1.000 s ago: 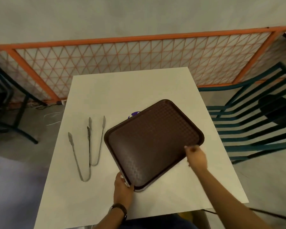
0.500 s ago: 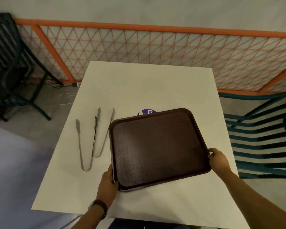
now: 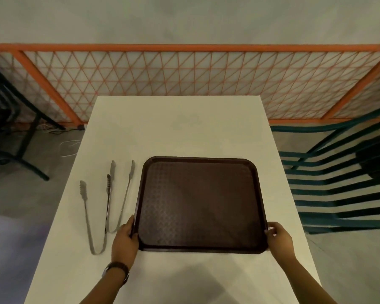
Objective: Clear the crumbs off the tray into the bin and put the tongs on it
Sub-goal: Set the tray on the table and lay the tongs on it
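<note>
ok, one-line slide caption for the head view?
Both hands, left hand and right hand, grip the brown tray flat on the table; two tongs lie beside it.

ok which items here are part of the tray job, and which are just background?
Job:
- brown tray, left hand and right hand gripping its near corners
- two pairs of metal tongs, on the white table left of the tray

Background:
- orange lattice fence
- teal slatted chair
- dark chair on the left
- wristwatch

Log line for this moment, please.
tray: flat on table | left hand, right hand: gripping near corners | tongs: off tray, two pairs
</note>
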A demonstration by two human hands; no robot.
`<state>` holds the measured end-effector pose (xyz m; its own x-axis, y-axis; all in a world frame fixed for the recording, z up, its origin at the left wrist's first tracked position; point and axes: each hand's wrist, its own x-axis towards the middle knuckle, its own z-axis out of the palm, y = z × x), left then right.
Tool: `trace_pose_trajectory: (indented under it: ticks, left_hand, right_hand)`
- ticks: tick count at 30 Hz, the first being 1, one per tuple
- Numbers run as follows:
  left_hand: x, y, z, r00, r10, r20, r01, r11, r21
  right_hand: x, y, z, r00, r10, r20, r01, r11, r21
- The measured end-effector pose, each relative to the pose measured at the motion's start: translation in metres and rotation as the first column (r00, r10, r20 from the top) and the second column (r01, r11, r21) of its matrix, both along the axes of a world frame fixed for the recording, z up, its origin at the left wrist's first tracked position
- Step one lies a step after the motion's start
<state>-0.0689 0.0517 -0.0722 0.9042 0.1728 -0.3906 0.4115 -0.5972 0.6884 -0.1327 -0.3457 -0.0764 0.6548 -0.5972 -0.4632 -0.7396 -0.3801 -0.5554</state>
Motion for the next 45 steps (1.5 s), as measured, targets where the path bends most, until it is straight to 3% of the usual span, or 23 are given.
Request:
trace_pose_trajectory:
  ticks: [16, 26, 34, 40, 45]
  left_hand:
    - [0.145, -0.04, 0.005, 0.983, -0.03, 0.179, 0.029, 1.0, 0.01]
    - [0.18, -0.052, 0.006, 0.994, -0.015, 0.104, 0.01, 0.999, 0.05]
    - [0.174, -0.045, 0.019, 0.998, 0.017, 0.058, -0.015, 0.999, -0.049]
    - [0.136, -0.026, 0.034, 0.969, 0.145, 0.2, -0.115, 0.982, -0.153]
    - [0.07, 0.015, 0.045, 0.945, 0.205, 0.254, -0.16, 0.969, -0.187]
  right_hand:
    - [0.172, -0.043, -0.01, 0.997, 0.033, 0.07, -0.032, 0.999, -0.009]
    - [0.22, -0.053, -0.007, 0.999, 0.051, 0.012, -0.051, 0.998, -0.032]
    - [0.206, -0.045, 0.0, 0.999, 0.041, 0.003, -0.041, 0.999, -0.017]
    - [0.182, 0.009, 0.026, 0.964, 0.236, 0.121, -0.188, 0.931, -0.312]
    - [0.149, 0.126, 0.027, 0.798, 0.542, 0.264, -0.491, 0.838, -0.237]
